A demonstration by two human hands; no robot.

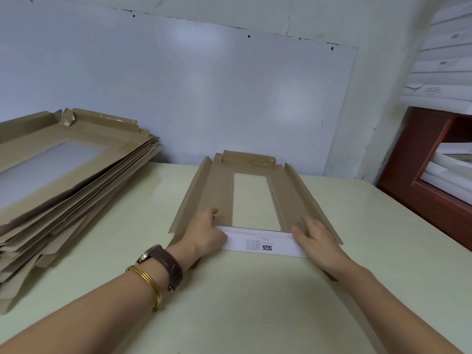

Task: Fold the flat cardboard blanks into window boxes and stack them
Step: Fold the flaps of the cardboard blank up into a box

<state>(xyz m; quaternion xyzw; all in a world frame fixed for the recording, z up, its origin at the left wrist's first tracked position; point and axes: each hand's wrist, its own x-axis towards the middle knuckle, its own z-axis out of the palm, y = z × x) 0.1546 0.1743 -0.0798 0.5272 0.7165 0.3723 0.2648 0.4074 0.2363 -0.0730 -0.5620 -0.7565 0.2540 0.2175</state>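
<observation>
Cardboard blank (219,192) lies toward the far edge of the table (255,307), long axis pointing away from the person. At its near end, the left hand (204,232) pinches the upturned white flap (258,245) while the right hand (315,238) presses it flat-fingered, equally near.

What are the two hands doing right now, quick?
Left hand: at the left end of the white flap; grip cannot be told.
Right hand: open, fingers straight, pressing the flap's right end.
</observation>
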